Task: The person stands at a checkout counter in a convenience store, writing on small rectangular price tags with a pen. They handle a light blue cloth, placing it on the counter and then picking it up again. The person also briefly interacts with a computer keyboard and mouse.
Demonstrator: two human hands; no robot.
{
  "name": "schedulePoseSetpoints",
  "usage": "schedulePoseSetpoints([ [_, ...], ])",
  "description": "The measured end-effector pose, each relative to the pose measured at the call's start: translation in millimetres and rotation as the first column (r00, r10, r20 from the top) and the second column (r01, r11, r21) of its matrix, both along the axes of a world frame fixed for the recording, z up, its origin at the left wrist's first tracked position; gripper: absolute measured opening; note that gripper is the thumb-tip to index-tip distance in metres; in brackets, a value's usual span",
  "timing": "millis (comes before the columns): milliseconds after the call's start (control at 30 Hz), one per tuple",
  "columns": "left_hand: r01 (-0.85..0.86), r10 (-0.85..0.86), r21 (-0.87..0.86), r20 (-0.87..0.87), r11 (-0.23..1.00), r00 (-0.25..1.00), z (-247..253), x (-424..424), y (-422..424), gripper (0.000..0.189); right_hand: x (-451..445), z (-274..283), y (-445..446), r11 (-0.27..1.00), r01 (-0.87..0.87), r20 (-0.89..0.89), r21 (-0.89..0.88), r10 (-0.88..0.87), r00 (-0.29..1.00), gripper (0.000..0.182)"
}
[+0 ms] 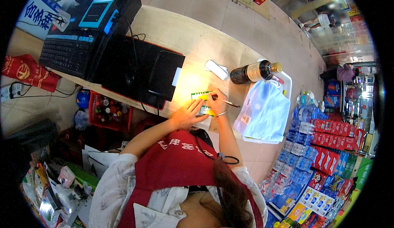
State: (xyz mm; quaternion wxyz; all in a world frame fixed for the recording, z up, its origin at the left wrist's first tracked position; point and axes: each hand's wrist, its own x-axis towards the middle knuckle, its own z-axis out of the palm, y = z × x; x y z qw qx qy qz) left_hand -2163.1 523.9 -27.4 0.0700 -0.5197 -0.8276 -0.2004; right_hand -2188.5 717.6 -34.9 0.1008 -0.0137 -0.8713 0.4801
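Observation:
My right hand [217, 102] grips a pen [229, 102] with its tip end hidden by the fingers, over green and yellow price tags on the wooden counter [190, 28]. One price tag [197, 95] lies at the fingertips of both hands. A second price tag [203, 109] sits nearer me, between my left thumb and my right wrist. Flat on the counter, my left hand [188, 114] holds nothing, its fingers straight against the tags and its thumb spread. Just beyond the hands is a small stack of white strips [217, 69].
A dark glass bottle [251, 71] with a gold cap stands beside a white tray [288, 80] holding light blue cloth [264, 108]. Left are a black mat [123, 65], a black flat device [166, 74] and a cash-register keyboard [69, 52]. A red crate [109, 123] is below.

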Motion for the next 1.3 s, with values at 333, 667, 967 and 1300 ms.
schedulePoseSetpoints([
  [333, 0.017, -0.017, -0.022, 0.024, 1.000, 1.000, -3.4, 1.4, 1.0, 0.076, -1.6, -20.9, 19.6, 0.849, 0.017, 0.154, -0.528, 0.076, 0.985, 0.015],
  [667, 0.063, -0.049, -0.144, 0.095, 0.988, 0.994, 15.2, 2.8, -3.4, 0.085, 41.4, 37.4, 20.9, 0.982, 0.095, 0.038, -0.162, -0.090, 0.995, 0.046],
  [967, 0.078, -0.067, -0.076, 0.140, 0.994, 0.988, 21.1, 5.3, 1.9, 0.079, 97.3, 4.9, 17.5, 0.891, 0.271, 0.142, -0.363, -0.235, 0.962, 0.013],
  [1300, 0.210, -0.203, -0.065, 0.096, 0.976, 0.974, 7.4, 4.1, 0.7, 0.085, 117.0, -27.4, 10.5, 0.872, 0.293, 0.049, -0.392, -0.299, 0.953, 0.012],
])
